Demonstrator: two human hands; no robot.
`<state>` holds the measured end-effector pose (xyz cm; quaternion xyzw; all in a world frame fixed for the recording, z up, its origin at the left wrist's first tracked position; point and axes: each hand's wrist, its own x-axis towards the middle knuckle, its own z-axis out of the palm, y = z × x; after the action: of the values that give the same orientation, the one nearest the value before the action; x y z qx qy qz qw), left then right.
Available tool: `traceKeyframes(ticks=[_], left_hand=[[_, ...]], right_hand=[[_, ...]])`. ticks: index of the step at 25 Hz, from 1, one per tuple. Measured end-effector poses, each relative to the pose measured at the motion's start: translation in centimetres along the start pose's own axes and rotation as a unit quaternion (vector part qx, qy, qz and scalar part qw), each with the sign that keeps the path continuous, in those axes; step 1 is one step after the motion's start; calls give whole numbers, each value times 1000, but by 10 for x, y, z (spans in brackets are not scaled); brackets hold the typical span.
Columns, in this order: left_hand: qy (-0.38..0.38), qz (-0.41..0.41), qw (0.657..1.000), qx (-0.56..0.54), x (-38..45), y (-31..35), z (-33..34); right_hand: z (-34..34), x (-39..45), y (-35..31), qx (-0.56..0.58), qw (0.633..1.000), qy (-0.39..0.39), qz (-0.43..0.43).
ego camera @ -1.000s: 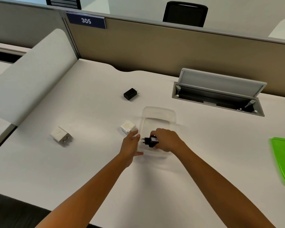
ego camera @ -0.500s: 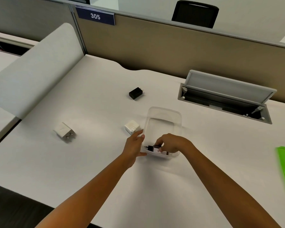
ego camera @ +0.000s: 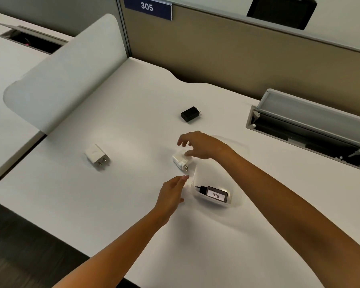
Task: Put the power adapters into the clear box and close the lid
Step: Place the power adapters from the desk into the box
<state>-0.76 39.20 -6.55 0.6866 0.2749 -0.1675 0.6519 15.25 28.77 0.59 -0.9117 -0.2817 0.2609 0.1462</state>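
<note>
The clear box (ego camera: 238, 196) stands on the white desk with a black adapter (ego camera: 213, 194) labelled 018 lying in its near end. My right hand (ego camera: 202, 145) hovers open, fingers spread, just above a small white adapter (ego camera: 180, 161) that lies right beside the box's left wall. My left hand (ego camera: 172, 194) rests open on the desk, touching the box's near left corner. A second white adapter (ego camera: 96, 156) lies further left, prongs toward me. A black adapter (ego camera: 190, 114) sits beyond the box. The green lid is out of view.
A flip-up cable hatch (ego camera: 308, 125) stands open at the back right. A low grey divider (ego camera: 64, 75) borders the desk on the left, and a tan partition (ego camera: 237, 53) with a 305 sign (ego camera: 147, 7) closes the back.
My right hand let go of the black 018 adapter inside the box and moved up and left over the small white adapter. The view shifted left, taking the green lid out of frame.
</note>
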Motion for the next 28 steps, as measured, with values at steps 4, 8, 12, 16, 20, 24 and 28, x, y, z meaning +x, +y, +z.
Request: traceKeyframes(ticks=[4, 8, 12, 16, 20, 24, 28], left_hand=[[34, 25, 999, -26, -4, -4, -19], [61, 27, 997, -39, -5, -4, -32], [77, 39, 996, -25, -5, -7, -30], [70, 61, 996, -3, -6, -4, -18], [50, 84, 995, 16, -6, 8, -3], [-12, 54, 998, 35, -3, 12, 14], [-42, 51, 998, 2, -2, 13, 20]], right_hand=[[23, 40, -9, -175, 975, -135, -26], [30, 52, -12, -211, 966, -142, -40], [18, 28, -10, -90, 991, -41, -86], [-21, -34, -9, 84, 992, 93, -34], [-19, -94, 23, 129, 975, 103, 146], [27, -105, 44, 169, 936, 98, 294], [58, -95, 42, 101, 932, 78, 340]])
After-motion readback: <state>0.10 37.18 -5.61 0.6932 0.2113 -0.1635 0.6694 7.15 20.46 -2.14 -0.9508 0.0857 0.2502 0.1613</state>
